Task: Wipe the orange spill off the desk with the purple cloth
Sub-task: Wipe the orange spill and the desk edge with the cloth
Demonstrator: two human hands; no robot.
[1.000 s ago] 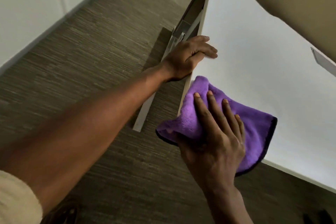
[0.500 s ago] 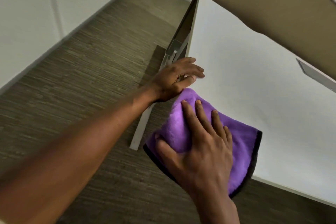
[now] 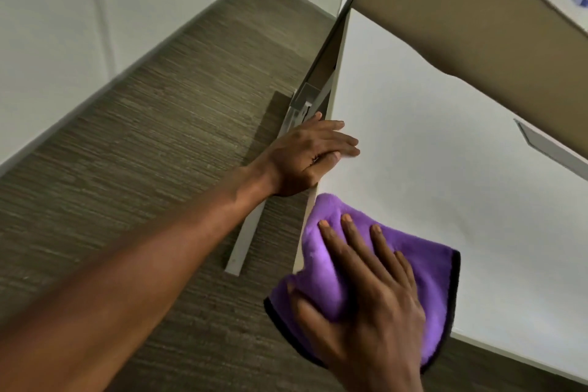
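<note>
nearest the camera, the right hand [image 3: 366, 302] is laid flat on the purple cloth [image 3: 426, 277], with its four fingers straight and spread across the top and the thumb tucked against the cloth's near left edge; the cloth is pressed down more than it is gripped. the cloth is spread over the near left corner of the desk [image 3: 445, 143], and part of it is draped off the edge over the floor [image 3: 152, 169]. its dark-trimmed long edge is seen running away to the right, along the desk's near edge.

no orange spill can be made out on the bare white top, so it is either hidden under the cloth or already taken up; which cannot be told. any stroke still needed is judged to run forward and to the right from the pressing hand, over the open surface, and the right hand is the one placed for it.

further off, the left hand [image 3: 305, 156] is rested on the desk's left edge, fingers straight and relaxed on the top, holding nothing. beyond it a beige partition [image 3: 477, 25] is stood along the back. no containers are seen.
</note>
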